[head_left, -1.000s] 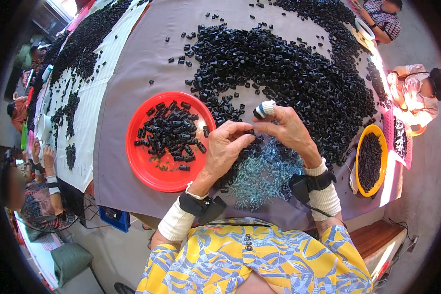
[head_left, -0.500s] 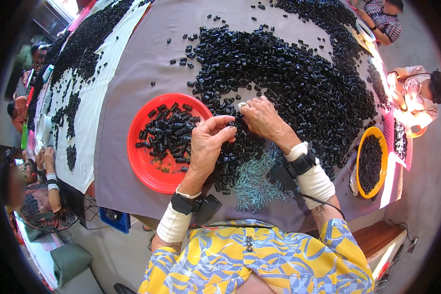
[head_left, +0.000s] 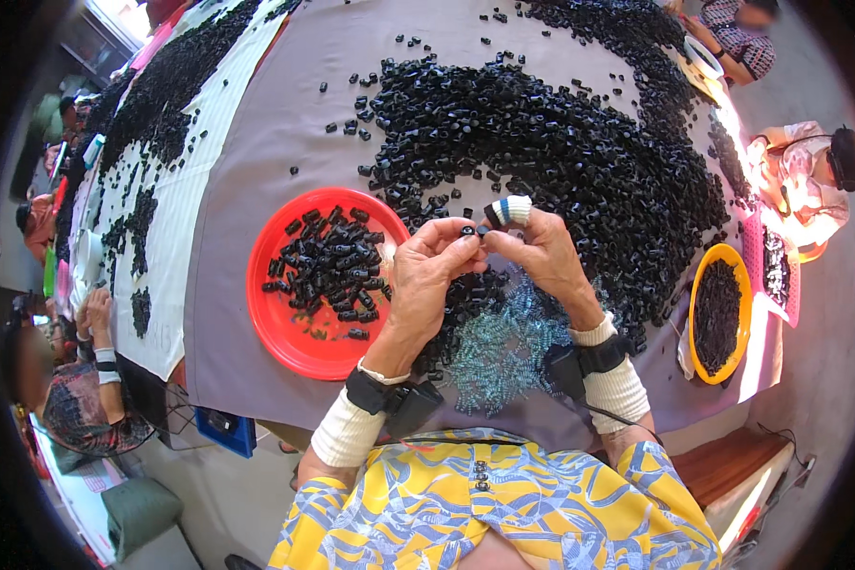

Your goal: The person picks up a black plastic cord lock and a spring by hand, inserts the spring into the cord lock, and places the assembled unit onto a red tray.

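Observation:
My left hand (head_left: pixel 422 285) pinches a small black plastic part (head_left: pixel 467 231) between thumb and fingertips. Right against it, my right hand (head_left: pixel 547 255) grips another small black piece (head_left: pixel 483 231); the two pieces meet or nearly meet. A white, blue-striped wrap (head_left: pixel 514 210) covers one right finger. Beyond both hands spreads a large heap of loose black plastic parts (head_left: pixel 541 142). Below the right hand lies a pile of small blue-green springs (head_left: pixel 499 356). Beside my left hand stands a round red tray (head_left: pixel 268 347) with longer black pieces in it.
A yellow basin (head_left: pixel 697 328) of dark parts sits at the right edge, near a pink basket (head_left: pixel 754 261). More black parts cover the white cloth (head_left: pixel 176 285) at left. Other people sit along both sides, one person's hands (head_left: pixel 95 312) at the left table edge.
My right hand has come back from the black heap toward my left hand, now with a small black piece at its fingertips. My left hand has shifted slightly right to meet it.

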Demonstrator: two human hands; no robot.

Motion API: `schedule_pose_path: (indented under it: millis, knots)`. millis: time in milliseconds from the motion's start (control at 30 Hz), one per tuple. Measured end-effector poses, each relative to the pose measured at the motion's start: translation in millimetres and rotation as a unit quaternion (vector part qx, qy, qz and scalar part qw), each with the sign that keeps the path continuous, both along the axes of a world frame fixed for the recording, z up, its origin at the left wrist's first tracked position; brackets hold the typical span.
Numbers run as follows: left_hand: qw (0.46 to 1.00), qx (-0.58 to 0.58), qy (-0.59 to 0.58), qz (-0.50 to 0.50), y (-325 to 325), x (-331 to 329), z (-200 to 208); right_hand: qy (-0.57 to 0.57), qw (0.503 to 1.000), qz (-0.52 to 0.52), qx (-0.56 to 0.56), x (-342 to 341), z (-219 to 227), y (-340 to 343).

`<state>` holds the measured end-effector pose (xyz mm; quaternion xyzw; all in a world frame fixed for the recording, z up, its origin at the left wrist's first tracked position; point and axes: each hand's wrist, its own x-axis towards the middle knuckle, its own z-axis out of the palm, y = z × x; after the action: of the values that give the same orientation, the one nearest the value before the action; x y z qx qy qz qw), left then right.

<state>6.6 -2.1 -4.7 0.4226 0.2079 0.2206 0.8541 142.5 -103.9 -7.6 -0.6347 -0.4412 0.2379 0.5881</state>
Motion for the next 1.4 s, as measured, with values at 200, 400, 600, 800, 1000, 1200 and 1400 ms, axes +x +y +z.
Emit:
schedule_pose_path:
  millis: [200,400,600,800,1000,1200,1400]
  knots:
    - [1.000,0.015,-0.002,0.006,-5,3,3,-0.206,0.978,-0.030,-0.003,-3,22,-6]
    - [0.991,0.130,0.023,0.022,-9,2,4,-0.387,0.922,0.023,-0.026,1,40,-8]
    - [0.992,0.126,0.014,0.021,-9,1,6,-0.405,0.913,0.036,-0.036,6,42,-9]
    - [0.991,0.130,0.021,0.018,-7,1,10,-0.305,0.951,-0.036,0.026,3,42,-12]
    - [0.985,0.163,0.043,0.025,-9,2,6,-0.368,0.928,-0.050,0.038,0,45,-10]
    - [0.981,0.181,0.061,0.021,-9,2,4,-0.416,0.907,-0.032,0.056,-1,43,-9]
    - [0.979,0.193,0.069,0.016,-8,0,5,-0.425,0.904,-0.019,0.041,-3,42,-11]
